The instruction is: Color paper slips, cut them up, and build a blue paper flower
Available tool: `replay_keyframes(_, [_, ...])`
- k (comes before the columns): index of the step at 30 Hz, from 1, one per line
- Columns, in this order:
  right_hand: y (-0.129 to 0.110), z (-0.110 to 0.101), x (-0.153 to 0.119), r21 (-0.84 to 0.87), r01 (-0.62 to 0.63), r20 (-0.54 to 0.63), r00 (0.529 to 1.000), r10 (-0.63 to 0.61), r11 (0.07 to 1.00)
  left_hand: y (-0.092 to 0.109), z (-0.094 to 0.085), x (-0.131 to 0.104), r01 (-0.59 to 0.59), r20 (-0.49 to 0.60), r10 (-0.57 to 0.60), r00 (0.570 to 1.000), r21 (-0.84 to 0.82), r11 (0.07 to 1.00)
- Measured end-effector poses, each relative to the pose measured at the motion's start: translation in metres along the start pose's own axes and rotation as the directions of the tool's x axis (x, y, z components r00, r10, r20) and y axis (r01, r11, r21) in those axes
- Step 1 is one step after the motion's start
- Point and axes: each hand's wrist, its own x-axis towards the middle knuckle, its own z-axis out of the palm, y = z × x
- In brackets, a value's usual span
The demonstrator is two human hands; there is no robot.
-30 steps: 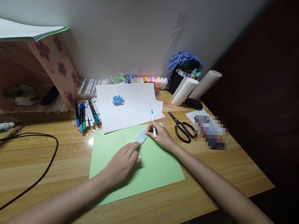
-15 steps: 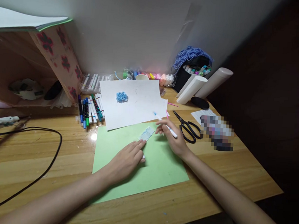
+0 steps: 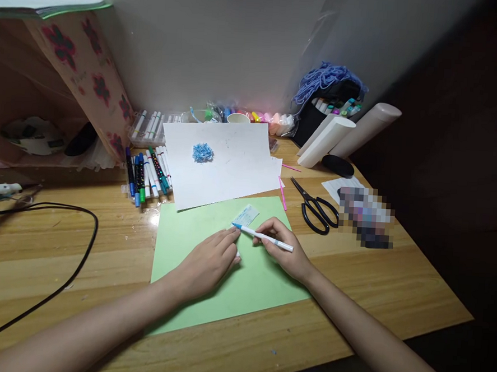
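My right hand [image 3: 284, 247] grips a white marker [image 3: 266, 238], its blue tip pointing left, at the lower left end of a small pale slip with blue marks [image 3: 246, 215]. The slip lies on a green sheet [image 3: 190, 311]. My left hand [image 3: 212, 257] rests on the sheet, fingertips at the slip's lower end. Under its thumb and curled fingers a small white object [image 3: 238, 254] peeks out, mostly hidden; it may be a marker cap. Behind the green sheet is a white sheet [image 3: 227, 179] bearing a pile of blue shreds [image 3: 203, 153].
Black scissors [image 3: 314, 207] lie right of the green sheet. Loose markers [image 3: 148, 174] are at the left, and a black cable [image 3: 88, 249] loops beyond them. White rolls [image 3: 327, 140] and a holder with blue yarn [image 3: 328, 78] stand at the back right.
My right hand has moved slightly down, bringing the marker's blue tip down and left, from above the slip to near my left fingertips. The view has shifted slightly.
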Motion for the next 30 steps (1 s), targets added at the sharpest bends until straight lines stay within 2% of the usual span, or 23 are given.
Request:
replay_keyframes(5, [0.0003, -0.0001, -0.0002, 0.008, -0.01, -0.034, 0.999, 0.01, 1.0, -0.0007, 0.0002, 0.0007, 0.0, 0.026, 0.0, 1.0, 0.014, 1.0])
replay_keyframes(19, [0.0056, -0.0047, 0.0008, 0.019, -0.038, -0.133, 0.99, 0.041, 0.999, 0.0002, -0.0024, 0.0028, -0.014, 0.014, 0.013, 1.0, 0.06, 0.998])
replay_keyframes(24, [0.0083, -0.0063, 0.0021, 0.037, -0.029, -0.148, 0.988, 0.035, 0.999, 0.0002, -0.0031, 0.0021, -0.006, 0.02, 0.006, 1.0, 0.012, 1.0])
replay_keyframes(30, [0.0088, -0.008, 0.0044, 0.064, -0.028, -0.183, 0.982, 0.039, 0.998, -0.0014, -0.006, 0.0021, 0.062, 0.069, -0.057, 0.996, -0.066, 0.996])
